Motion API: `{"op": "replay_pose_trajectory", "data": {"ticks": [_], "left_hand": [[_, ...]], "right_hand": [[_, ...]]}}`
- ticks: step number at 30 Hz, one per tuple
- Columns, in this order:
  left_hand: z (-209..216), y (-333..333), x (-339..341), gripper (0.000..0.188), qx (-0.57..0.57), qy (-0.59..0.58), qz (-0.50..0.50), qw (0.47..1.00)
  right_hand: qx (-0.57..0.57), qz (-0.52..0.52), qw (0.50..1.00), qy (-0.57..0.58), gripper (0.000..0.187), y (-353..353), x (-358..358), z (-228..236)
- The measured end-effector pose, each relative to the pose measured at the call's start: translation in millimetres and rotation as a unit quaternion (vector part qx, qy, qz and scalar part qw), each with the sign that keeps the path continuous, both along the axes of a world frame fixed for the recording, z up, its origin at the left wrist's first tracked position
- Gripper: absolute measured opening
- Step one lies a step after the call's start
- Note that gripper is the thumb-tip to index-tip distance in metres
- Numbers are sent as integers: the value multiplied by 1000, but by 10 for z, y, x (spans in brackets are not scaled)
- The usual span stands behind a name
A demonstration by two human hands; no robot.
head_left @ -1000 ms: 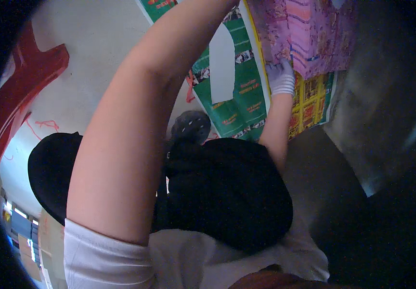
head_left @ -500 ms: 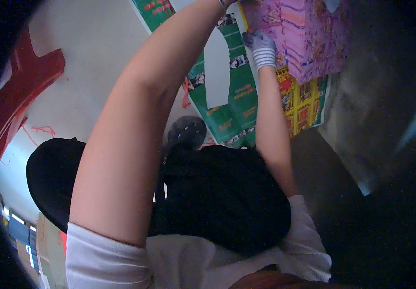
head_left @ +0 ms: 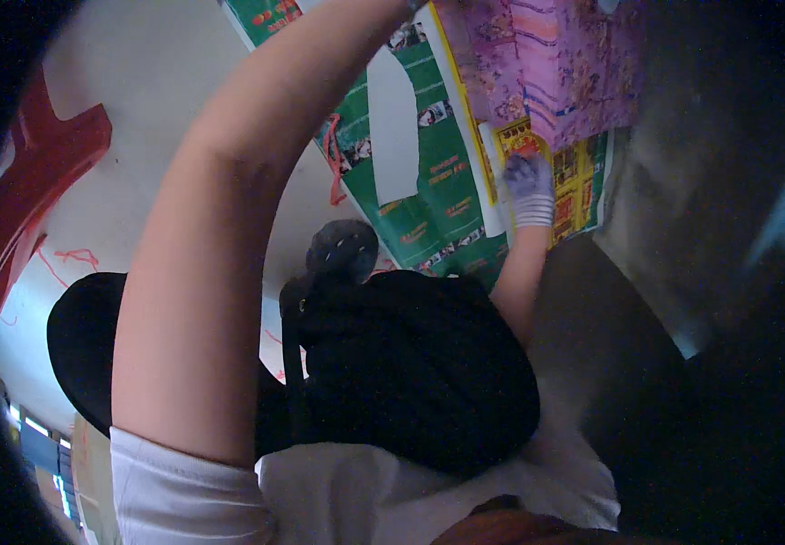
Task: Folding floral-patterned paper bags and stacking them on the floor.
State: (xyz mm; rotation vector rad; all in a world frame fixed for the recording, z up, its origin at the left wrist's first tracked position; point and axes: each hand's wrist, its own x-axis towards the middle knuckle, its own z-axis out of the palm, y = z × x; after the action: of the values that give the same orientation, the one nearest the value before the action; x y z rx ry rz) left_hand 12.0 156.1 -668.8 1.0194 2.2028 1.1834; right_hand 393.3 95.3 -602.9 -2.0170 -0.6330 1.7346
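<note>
My right hand [head_left: 529, 180], in a grey glove with a striped cuff, is at the yellow and red printed sheet [head_left: 571, 186]. Its fingers look curled against the sheet; what they grip, if anything, is hidden. Beside it hangs or lies a pink patterned sheet [head_left: 583, 64] with wavy stripes. To the left, a green printed sheet [head_left: 438, 195] carries a long white paper piece [head_left: 392, 127]. My left arm [head_left: 220, 173] reaches up past the top edge, so the left hand is out of the picture except for a bit of cuff.
A dark red plastic chair or stool [head_left: 56, 163] stands at the left on the pale floor. Red string [head_left: 334, 163] lies along the green sheet. A dark perforated shoe [head_left: 342, 250] shows beside my black-clad legs [head_left: 411, 363]. A grey surface [head_left: 674, 218] extends at the right.
My right hand has moved down and right, from the edge of the pink sheet onto the yellow one. The left arm has shifted slightly left with the view.
</note>
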Motion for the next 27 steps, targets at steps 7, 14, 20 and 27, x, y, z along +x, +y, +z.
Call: {"op": "replay_pose_trajectory", "data": {"ticks": [7,14,20,27], "left_hand": [[133,-546,1021,27,-46,299,-231,925],[-33,-747,1043,37,-154,293,-260,907],[482,-313,1287,37,-86,212,-215,949],[204,-612,1025,66,-174,175,-219,944]], "right_hand": [[124,-24,987,103,67,810,-86,4],[-94,-174,966,165,61,1643,-884,27],[-158,-202,740,621,58,2536,1057,-576],[-106,-715,-38,690,56,1541,-269,-473]]}}
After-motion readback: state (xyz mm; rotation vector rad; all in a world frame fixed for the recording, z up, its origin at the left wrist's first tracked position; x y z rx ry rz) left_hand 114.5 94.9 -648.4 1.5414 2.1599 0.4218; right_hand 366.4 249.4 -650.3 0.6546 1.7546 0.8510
